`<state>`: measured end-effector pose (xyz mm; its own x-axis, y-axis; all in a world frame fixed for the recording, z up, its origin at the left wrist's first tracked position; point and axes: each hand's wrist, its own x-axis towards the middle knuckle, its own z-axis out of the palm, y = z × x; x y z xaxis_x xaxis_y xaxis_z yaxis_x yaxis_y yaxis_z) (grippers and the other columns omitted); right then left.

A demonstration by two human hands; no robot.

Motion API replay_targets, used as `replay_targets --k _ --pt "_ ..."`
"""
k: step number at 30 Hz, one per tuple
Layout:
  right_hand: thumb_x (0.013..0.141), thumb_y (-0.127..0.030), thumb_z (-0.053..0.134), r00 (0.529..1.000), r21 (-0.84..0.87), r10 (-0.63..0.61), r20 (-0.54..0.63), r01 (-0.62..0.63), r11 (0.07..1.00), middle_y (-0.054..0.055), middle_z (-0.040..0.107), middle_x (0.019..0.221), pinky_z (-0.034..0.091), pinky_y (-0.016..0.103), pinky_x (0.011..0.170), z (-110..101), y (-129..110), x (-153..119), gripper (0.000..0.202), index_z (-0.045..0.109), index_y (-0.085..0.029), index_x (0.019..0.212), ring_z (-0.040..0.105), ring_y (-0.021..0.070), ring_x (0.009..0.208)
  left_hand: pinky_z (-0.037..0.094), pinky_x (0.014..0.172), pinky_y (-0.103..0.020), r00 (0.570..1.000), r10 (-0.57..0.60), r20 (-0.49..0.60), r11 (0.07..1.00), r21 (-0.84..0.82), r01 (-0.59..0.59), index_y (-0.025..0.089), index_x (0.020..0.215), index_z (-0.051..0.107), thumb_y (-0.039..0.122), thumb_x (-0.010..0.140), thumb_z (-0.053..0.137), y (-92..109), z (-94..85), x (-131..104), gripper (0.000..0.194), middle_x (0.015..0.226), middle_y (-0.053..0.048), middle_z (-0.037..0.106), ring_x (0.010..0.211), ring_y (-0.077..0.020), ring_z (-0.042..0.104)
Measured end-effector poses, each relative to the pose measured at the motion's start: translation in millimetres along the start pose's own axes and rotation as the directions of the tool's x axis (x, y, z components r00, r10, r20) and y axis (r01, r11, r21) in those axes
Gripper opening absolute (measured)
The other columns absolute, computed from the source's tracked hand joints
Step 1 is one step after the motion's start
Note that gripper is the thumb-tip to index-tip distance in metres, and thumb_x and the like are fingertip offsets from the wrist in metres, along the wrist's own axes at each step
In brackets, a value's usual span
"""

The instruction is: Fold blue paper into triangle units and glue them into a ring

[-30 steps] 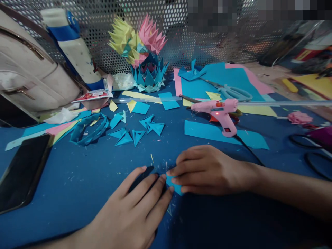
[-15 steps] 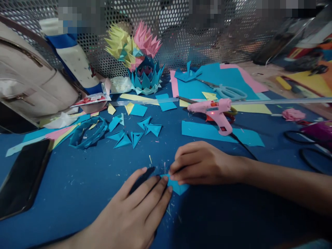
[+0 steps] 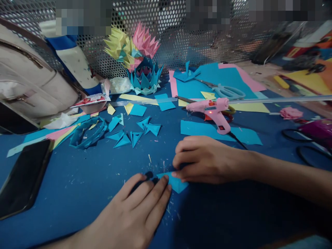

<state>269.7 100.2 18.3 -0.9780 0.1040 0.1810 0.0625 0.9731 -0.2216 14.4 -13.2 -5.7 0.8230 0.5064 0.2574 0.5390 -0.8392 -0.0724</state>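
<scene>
A small folded piece of blue paper (image 3: 178, 185) lies on the blue table between both hands. My left hand (image 3: 137, 207) is stretched out palm down, its fingertips resting on the left side of the paper. From the right, my right hand (image 3: 202, 160) has curled fingers pressed together on the paper's upper right edge; its thumb is mostly hidden. Beyond them lie several folded blue paper triangles (image 3: 153, 128) and a blue folded paper ring (image 3: 88, 135). A long blue paper strip (image 3: 202, 130) is just past my right hand.
A pink glue gun (image 3: 215, 109) with its light on stands at centre right, its cord trailing behind my right hand. Scissors (image 3: 228, 91), blue sheets (image 3: 228, 76) and paper flowers (image 3: 145, 77) are at the back. A phone (image 3: 24, 176) and a bag (image 3: 28, 76) are at left.
My right hand has shifted slightly right and its fingers have lifted a little, showing more of the folded blue paper. My left hand stays on the paper.
</scene>
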Motion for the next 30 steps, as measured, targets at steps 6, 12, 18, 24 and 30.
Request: replay_targets --k 6,12,18,24,30 --pt "0.103 -0.028 0.049 0.991 -0.049 0.039 0.125 -0.033 0.998 0.002 0.058 0.082 0.025 0.035 0.066 -18 -4 -2 0.026 0.066 -0.02 0.086 0.041 0.0173 0.077 0.031 0.095 -0.037 1.0 0.0 0.009 1.0 0.005 0.0 0.01 0.136 0.058 0.023 0.104 0.035 5 -1.7 1 0.041 0.14 -0.011 0.059 0.102 -0.0221 0.055" --pt "0.102 -0.028 0.051 0.998 0.037 0.007 0.065 -0.01 0.999 0.002 0.059 0.081 0.027 0.034 0.066 -8 4 -4 0.021 0.07 -0.02 0.101 0.042 0.0172 0.075 0.033 0.093 -0.035 1.0 0.023 0.018 0.999 0.03 -0.023 0.008 0.132 0.061 0.018 0.103 0.035 5 -5.2 5 0.04 0.137 -0.01 0.062 0.096 -0.021 0.056" --pt "0.106 -0.041 0.039 1.0 -0.031 -0.024 0.016 0.024 0.999 0.003 0.059 0.086 0.026 0.033 0.063 8 3 0 0.037 0.065 -0.02 0.123 0.04 0.0173 0.073 0.036 0.091 -0.035 1.0 0.018 0.007 0.999 0.034 -0.018 0.008 0.132 0.061 0.016 0.102 0.035 7 -6.2 4 0.041 0.134 -0.01 0.064 0.095 -0.0212 0.057" --pt "0.107 -0.046 0.028 1.0 -0.111 -0.015 0.005 0.015 0.994 0.003 0.058 0.09 0.026 0.032 0.062 13 0 7 0.045 0.06 -0.025 0.13 0.039 0.0166 0.072 0.036 0.091 -0.035 1.0 0.02 -0.003 0.999 0.036 -0.02 0.008 0.13 0.062 0.016 0.102 0.034 7 -5.8 5 0.041 0.126 -0.009 0.068 0.095 -0.0218 0.058" --pt "0.107 -0.048 0.024 1.0 -0.176 -0.011 -0.007 0.01 0.984 0.003 0.056 0.09 0.024 0.032 0.062 19 -4 13 0.047 0.058 -0.027 0.133 0.037 0.0171 0.07 0.036 0.092 -0.036 1.0 0.017 -0.009 0.999 0.032 -0.017 0.008 0.129 0.061 0.016 0.101 0.034 6 -5.8 3 0.04 0.127 -0.009 0.067 0.099 -0.0225 0.059"
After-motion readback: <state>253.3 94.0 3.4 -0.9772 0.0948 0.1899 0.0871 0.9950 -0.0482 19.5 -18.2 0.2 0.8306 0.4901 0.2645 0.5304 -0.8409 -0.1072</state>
